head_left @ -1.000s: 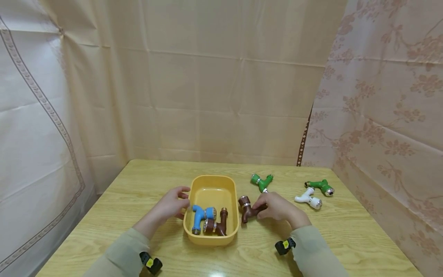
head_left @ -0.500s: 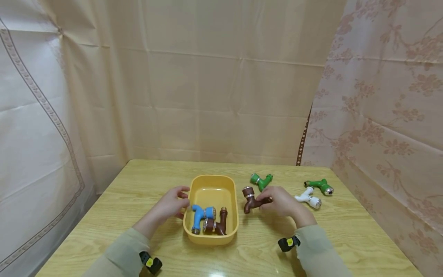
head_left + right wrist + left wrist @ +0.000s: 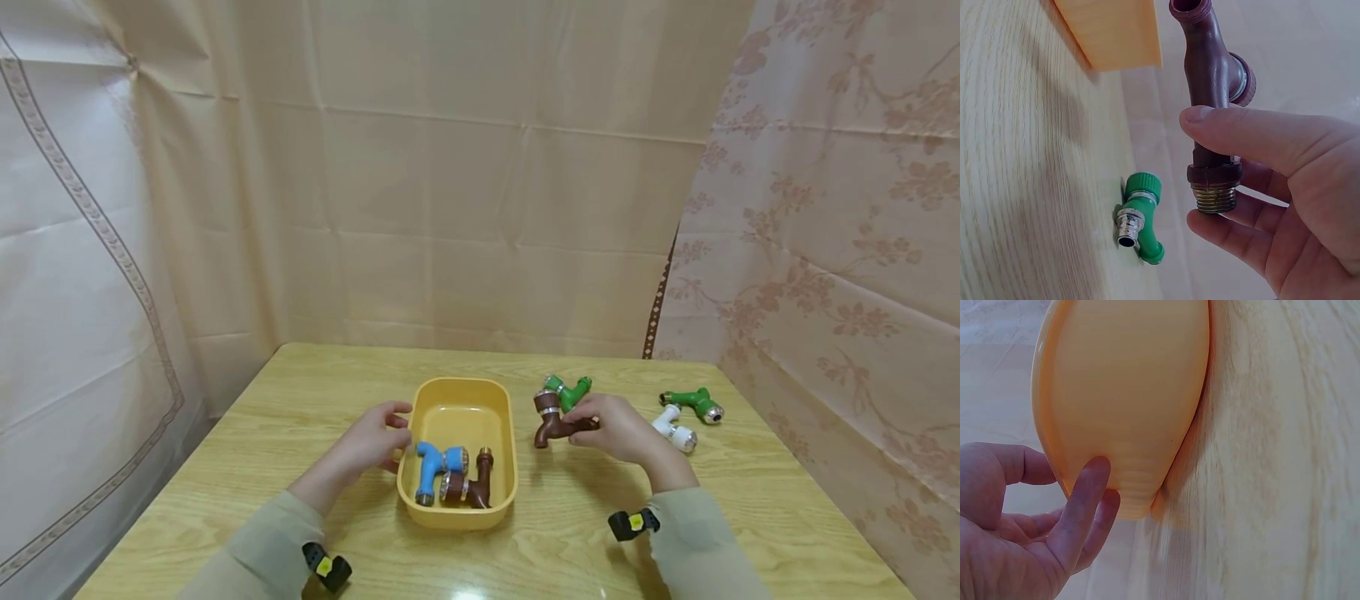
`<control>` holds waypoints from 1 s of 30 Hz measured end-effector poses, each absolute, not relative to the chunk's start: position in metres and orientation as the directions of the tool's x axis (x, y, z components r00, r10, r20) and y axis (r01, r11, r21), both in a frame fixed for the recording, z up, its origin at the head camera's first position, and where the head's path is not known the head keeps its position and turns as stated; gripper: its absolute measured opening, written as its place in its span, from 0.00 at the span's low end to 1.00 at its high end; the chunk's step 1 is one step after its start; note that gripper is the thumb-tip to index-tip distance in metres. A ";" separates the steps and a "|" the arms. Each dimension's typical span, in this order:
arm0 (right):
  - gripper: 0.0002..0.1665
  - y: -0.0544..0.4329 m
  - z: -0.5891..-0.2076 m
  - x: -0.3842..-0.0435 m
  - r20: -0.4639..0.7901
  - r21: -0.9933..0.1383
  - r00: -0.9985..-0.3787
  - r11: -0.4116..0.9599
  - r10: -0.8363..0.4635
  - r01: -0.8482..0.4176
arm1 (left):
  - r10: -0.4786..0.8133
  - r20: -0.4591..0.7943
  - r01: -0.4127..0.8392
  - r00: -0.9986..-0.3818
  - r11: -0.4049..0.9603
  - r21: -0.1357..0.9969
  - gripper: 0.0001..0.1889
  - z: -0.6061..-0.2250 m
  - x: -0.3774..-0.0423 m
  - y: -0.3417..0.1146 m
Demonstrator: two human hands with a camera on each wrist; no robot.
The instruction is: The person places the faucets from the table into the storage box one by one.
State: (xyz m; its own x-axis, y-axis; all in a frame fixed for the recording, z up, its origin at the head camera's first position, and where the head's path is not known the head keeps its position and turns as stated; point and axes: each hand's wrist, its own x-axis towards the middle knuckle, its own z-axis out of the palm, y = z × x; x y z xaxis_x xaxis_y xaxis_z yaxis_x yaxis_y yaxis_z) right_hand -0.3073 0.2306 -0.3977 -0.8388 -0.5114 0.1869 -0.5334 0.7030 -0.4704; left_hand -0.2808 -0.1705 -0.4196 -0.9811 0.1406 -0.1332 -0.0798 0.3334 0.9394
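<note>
While the tub (image 3: 461, 520) is touched at its left side by the left hand (image 3: 366, 442), a brown tap (image 3: 553, 427) is held by the right hand (image 3: 618, 429) above the table (image 3: 322, 383), to the tub's right. The held tap is gripped between thumb (image 3: 1241, 128) and fingers: by the thumb its pipe is crossed between the knob (image 3: 1244, 81) and the threaded end (image 3: 1215, 195), and by the fingers it is backed from the far side. The threaded end is left showing just below the thumb, and the spout is pointed away from the palm. In the head view the knob is held uppermost and the spout is turned down.

The left fingers are kept loosely apart, two of them laid along the tub's outer wall; whether the rim is pinched cannot be told.

Inside the tub, at its near end, a blue tap (image 3: 431, 472) and a second brown tap (image 3: 480, 482) are laid side by side. Behind the held tap, a green tap (image 3: 577, 392) is partly hidden. Farther right, a white tap (image 3: 678, 433), partly covered by the right hand, is set just beside another green tap (image 3: 697, 403).
</note>
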 end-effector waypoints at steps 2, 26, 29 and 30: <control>0.13 0.231 -0.398 -0.308 0.188 -0.468 -0.838 0.703 -0.513 -0.535 | 0.141 -0.132 -0.079 -0.981 0.333 0.940 0.31 -0.420 -0.281 -0.171; 0.12 0.199 -0.382 -0.321 0.223 -0.389 -0.786 0.686 -0.577 -0.614 | 0.141 -0.137 -0.083 -0.981 0.334 0.939 0.30 -0.421 -0.283 -0.171; 0.12 0.193 -0.377 -0.325 0.234 -0.374 -0.769 0.675 -0.595 -0.636 | 0.136 -0.134 -0.082 -0.982 0.333 0.939 0.29 -0.422 -0.284 -0.171; 0.12 0.191 -0.376 -0.325 0.237 -0.372 -0.765 0.671 -0.599 -0.641 | 0.136 -0.134 -0.082 -0.982 0.334 0.939 0.29 -0.422 -0.284 -0.171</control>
State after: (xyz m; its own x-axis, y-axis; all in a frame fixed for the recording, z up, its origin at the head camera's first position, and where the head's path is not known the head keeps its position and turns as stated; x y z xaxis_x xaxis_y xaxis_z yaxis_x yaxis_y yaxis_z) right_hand -0.3254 0.1914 -0.3757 -0.7649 -0.5992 0.2365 -0.6410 0.6713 -0.3721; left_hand -0.2837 -0.1715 -0.4216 -0.9817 0.1356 -0.1335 -0.0816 0.3340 0.9390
